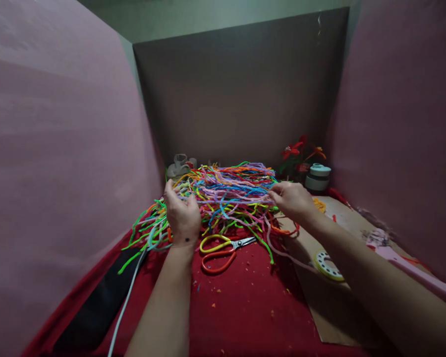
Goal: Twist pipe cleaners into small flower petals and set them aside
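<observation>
1. Nearest, the red cloth [241, 317] runs out of frame at the bottom; the person's forearms cover parts of it.
2. A white cord [123, 310] is cut off below and crosses a dark flat object [92, 307], too dim to identify.
3. Scissors [236, 244] lie on the cloth, just before the pile.
4. At right, the forearm hides part of a yellow-rimmed disc [321, 264] on cardboard [321, 317]; a pink tool [412, 270] reaches the frame's edge.
5. The left hand [182, 210] is half curled; whether it grips a strand cannot be told.
6. The right hand [292, 198] pinches a pale purple strand [234, 202] stretched over the pile of fuzzy stems [238, 186].
7. Behind, the pile partly conceals dim whitish objects [179, 166]; red flowers [293, 150] blur beside a lidded container [317, 177].
</observation>
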The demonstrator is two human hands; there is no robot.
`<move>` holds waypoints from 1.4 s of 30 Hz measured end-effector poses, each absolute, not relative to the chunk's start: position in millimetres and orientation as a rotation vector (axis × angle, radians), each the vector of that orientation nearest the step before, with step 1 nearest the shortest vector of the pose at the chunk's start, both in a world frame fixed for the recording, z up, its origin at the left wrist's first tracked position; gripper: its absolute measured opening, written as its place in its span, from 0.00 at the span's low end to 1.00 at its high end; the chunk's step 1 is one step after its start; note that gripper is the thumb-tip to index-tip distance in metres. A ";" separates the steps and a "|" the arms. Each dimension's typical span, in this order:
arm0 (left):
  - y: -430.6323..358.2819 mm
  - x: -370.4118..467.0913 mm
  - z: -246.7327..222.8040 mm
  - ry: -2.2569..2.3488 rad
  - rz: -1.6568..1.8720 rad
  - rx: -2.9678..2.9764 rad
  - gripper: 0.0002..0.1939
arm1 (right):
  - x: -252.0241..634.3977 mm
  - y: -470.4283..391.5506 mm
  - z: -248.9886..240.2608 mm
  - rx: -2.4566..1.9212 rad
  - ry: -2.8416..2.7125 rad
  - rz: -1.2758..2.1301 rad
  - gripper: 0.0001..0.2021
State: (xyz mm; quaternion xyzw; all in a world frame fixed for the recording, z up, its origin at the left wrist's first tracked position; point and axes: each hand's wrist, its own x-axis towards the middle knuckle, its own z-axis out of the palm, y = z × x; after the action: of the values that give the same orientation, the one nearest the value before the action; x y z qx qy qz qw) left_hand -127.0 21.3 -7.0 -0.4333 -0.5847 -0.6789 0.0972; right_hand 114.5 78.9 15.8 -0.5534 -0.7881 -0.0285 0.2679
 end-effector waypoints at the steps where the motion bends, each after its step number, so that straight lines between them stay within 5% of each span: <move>1: 20.1 -123.8 -7.4 -1.681 -1.874 -1.340 0.25 | 114.2 86.6 23.3 -1.518 -2.099 -0.081 0.14; 7: 22.0 -100.9 -21.4 -1.620 -1.200 -1.916 0.20 | 91.9 178.5 59.8 -1.597 -2.073 -0.068 0.15; 10: 23.0 -97.3 -29.4 -1.675 -1.044 -1.956 0.21 | 72.0 222.0 61.7 -1.656 -2.128 -0.091 0.27; 13: 22.1 -97.5 -32.9 -1.725 -0.941 -1.944 0.20 | 54.7 246.2 54.7 -1.711 -2.172 -0.071 0.26; 19: 19.2 -94.0 -30.0 -1.742 -0.925 -1.936 0.19 | 44.5 254.8 38.7 -1.614 -2.313 -0.114 0.14; 38: 17.9 -88.7 -28.5 -1.783 -0.857 -1.906 0.15 | 57.2 252.9 37.5 -1.374 -2.352 -0.120 0.25; 42: 18.6 -89.4 -29.4 -1.779 -0.859 -1.901 0.14 | 57.6 252.8 33.3 -1.388 -2.360 -0.081 0.21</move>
State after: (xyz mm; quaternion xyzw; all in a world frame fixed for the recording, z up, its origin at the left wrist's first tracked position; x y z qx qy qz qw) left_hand -89.4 18.6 -29.4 -0.6795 -0.6361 -0.3070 0.1986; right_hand 57.6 252.8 33.3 -0.4966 -0.8442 -0.0290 0.1996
